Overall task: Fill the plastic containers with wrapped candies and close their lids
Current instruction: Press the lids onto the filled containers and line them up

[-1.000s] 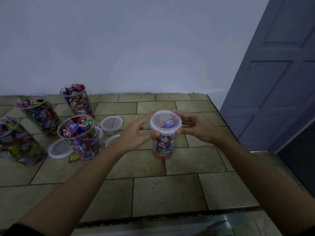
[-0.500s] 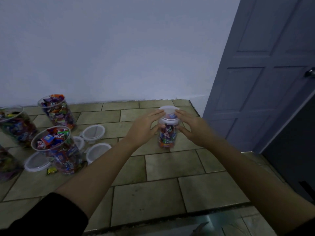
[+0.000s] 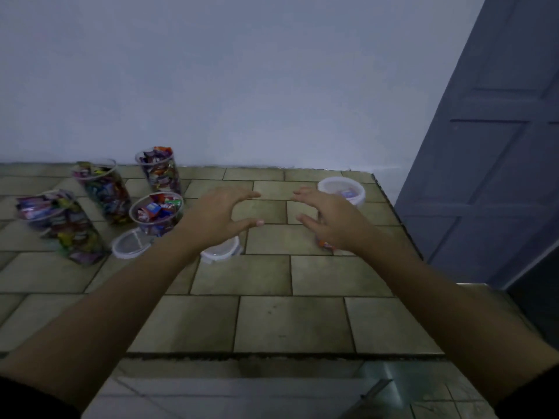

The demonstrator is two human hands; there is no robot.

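A: Where do we stand with the tubs?

B: One closed tub [image 3: 341,192] is at the far right near the counter [image 3: 287,322] edge, half hidden behind our right hand [image 3: 331,220]. An open tub [image 3: 156,213] heaped with candies [image 3: 151,208] sits left of our left hand [image 3: 223,216], with three more like it further left.

A: And our fingers?

B: On both hands they are spread and gently curved, thumbs apart, holding nothing. We cannot tell whether the right hand touches the closed tub.

A: Lids?

B: One lid [image 3: 130,244] lies at the foot of the open tub. A second lid [image 3: 220,251] shows just under our left wrist.

A: How will they handle?

B: We judge the tubs to be light, thin clear plastic, tall and narrow, so they will probably tip easily and the walls will give if we squeeze. We should wrap one hand round the upper wall just below the rim and press the lid down around its edge with the other.

A: And the lids?

B: They lie flat on the tile, so we should pinch them at the rim. Heaped candies may stop a lid from seating.
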